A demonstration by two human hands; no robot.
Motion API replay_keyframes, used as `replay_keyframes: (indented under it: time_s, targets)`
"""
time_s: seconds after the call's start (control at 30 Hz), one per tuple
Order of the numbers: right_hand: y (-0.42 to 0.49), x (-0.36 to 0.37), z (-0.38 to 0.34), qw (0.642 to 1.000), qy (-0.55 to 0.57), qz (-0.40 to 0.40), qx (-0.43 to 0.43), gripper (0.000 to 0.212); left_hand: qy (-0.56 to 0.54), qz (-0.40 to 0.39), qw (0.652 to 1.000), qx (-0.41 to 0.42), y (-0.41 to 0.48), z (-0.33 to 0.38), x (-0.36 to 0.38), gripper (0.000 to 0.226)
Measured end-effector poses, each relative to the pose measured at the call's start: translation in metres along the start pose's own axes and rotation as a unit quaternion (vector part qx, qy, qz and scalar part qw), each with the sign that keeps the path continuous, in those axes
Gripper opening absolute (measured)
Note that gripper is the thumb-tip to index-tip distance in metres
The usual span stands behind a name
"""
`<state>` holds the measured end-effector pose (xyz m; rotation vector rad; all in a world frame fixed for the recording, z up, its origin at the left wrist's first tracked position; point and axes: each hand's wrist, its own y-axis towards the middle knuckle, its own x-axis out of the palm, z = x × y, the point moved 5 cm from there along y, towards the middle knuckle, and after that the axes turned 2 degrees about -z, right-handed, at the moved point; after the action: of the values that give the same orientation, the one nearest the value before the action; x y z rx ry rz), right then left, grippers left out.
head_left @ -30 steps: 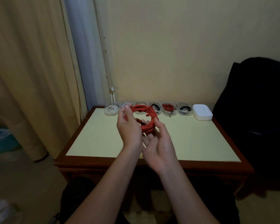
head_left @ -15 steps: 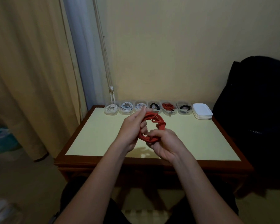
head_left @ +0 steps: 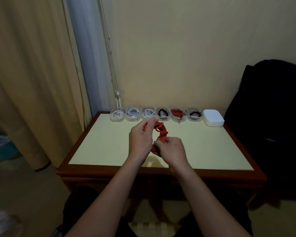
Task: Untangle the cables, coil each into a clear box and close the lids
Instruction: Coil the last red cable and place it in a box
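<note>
Progress: six clear boxes stand in a row along the far edge of the worktop (head_left: 101,142). Each holds a coiled cable, from the white cable in the leftmost box (head_left: 116,115) to the black cable in the rightmost box (head_left: 194,115). None of the six has a lid on it; the white lids (head_left: 213,117) are stacked just beside the rightmost box.

Current item: you hold the red cable (head_left: 162,132) as a coil above the middle of the worktop, clear of the boxes. Your left hand (head_left: 140,139) pinches the far side of the coil. Your right hand (head_left: 171,151) is curled round the near side.

Remaining, by judgement: finish this coil, place it in a box, and fit all the lids. No empty box is visible in this view.

Change from the earlier frame: one second ago the coil stood higher and more open, hiding part of the box row, and your right hand lay open beneath it. The coil is now lower and pressed tighter, and all six boxes are in view.
</note>
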<state>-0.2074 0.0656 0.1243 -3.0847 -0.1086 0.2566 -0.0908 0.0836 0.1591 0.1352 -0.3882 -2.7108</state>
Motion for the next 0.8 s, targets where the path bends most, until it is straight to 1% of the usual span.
replay_keyframes:
  time_s: [0.03,0.13,0.2,0.27,0.33,0.4,0.43,0.47,0.57,0.6,0.7,0.8]
  targets:
    - [0.001,0.001,-0.002,0.999,-0.046,0.004,-0.010,0.030,0.002,0.004,1.000,0.004,0.001,0.001,0.000,0.028]
    - [0.002,0.005,-0.010,0.987,-0.160,0.002,-0.025,0.020,0.002,0.006,1.000,0.015,0.004,0.001,-0.001,0.028]
    - [0.006,0.011,-0.010,0.975,-0.220,-0.005,-0.033,0.022,-0.007,0.005,1.000,0.013,0.007,-0.001,-0.003,0.028]
    - [0.008,0.014,-0.011,0.962,-0.268,-0.003,-0.041,0.026,-0.037,0.008,0.999,-0.011,0.010,-0.004,-0.004,0.032]
    - [0.005,0.013,-0.012,0.944,-0.323,0.000,-0.062,0.030,-0.109,0.033,0.990,-0.081,0.013,-0.008,-0.010,0.048]
    - [0.000,0.011,-0.012,0.922,-0.374,-0.016,-0.095,0.029,-0.202,0.059,0.962,-0.176,0.016,-0.014,-0.015,0.071]
    - [-0.002,0.008,-0.012,0.916,-0.384,-0.024,-0.110,0.026,-0.241,0.067,0.945,-0.209,0.019,-0.017,-0.016,0.076]
    - [-0.003,0.004,-0.010,0.918,-0.375,-0.033,-0.122,0.026,-0.267,0.079,0.932,-0.232,0.022,-0.021,-0.017,0.075]
    - [-0.003,-0.018,-0.002,0.941,-0.310,-0.063,-0.119,0.032,-0.330,0.128,0.892,-0.280,0.032,-0.034,-0.026,0.050]
    - [-0.005,-0.027,-0.002,0.944,-0.298,-0.077,-0.122,0.033,-0.355,0.134,0.876,-0.298,0.036,-0.037,-0.028,0.045]
    - [-0.012,-0.051,0.001,0.949,-0.268,-0.105,-0.125,0.033,-0.400,0.117,0.845,-0.337,0.042,-0.038,-0.024,0.043]
    - [-0.008,-0.063,0.008,0.967,-0.212,-0.083,-0.115,0.033,-0.456,0.088,0.813,-0.351,0.038,-0.037,-0.004,0.043]
